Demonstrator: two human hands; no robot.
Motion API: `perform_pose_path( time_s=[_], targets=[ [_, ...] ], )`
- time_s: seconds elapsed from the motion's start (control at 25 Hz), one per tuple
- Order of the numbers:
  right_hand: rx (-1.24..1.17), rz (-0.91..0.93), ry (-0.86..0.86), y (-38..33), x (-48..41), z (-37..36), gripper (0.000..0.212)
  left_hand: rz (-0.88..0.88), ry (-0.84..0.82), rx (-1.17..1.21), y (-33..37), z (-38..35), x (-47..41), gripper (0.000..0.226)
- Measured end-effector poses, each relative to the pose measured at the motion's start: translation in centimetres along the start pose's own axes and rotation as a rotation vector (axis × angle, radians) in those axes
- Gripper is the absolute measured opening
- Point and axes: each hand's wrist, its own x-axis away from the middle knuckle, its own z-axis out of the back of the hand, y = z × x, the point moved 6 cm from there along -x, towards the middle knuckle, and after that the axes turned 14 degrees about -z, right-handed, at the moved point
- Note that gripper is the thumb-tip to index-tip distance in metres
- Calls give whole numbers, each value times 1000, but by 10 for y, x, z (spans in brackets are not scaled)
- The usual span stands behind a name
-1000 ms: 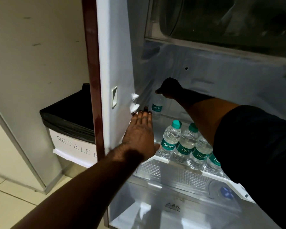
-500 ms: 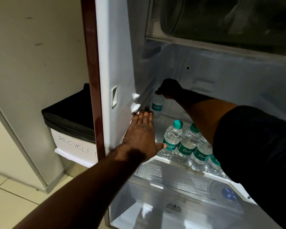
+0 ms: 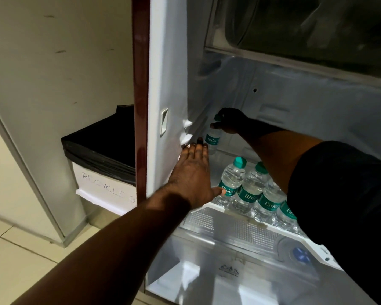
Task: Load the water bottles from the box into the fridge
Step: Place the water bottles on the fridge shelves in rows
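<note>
**Bottle being set at the rear left of the fridge [image 3: 306, 102] shelf [image 3: 240, 219].** The right hand [image 3: 231, 121] is curled over the cap and neck of one bottle [image 3: 212, 139], which is held upright in the back left corner, close to the left wall [image 3: 169, 73]. Whether its base rests on the shelf cannot be told. The left hand [image 3: 191, 175] is held flat beside that wall with its fingers straight and together, and nothing is grasped. Its thumb tip lies at the label of the nearest bottle of the front row [image 3: 249, 190].

The bottle is judged small, full and fairly light. Its thin clear wall is likely to yield under a squeeze, and its smooth label may be slippery. The cap and neck are the stiffest part and are best taken hold of there, or round the waist at the label.

Four bottles in the front row stand between the person and the rear corner. The right forearm [image 3: 279, 155] is passed just over them, so they could be toppled by a low withdrawal. A lined bin [image 3: 101, 155] stands outside, left of the fridge, and is not in the way. The box is not in view.
</note>
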Motion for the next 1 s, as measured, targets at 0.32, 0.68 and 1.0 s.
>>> perform_pose_path(
  time_s=[0.32, 0.68, 1.0],
  targets=[
    [-112, 130, 113, -4, 83, 60, 92, 13, -149, 31, 8, 18, 11, 124],
    [-260, 403, 253, -2, 240, 66, 87, 40, -86, 98, 44, 50, 140, 121],
    [-294, 529, 226, 16, 360, 1, 87, 122, -173, 6, 73, 39, 282, 115]
  ],
)
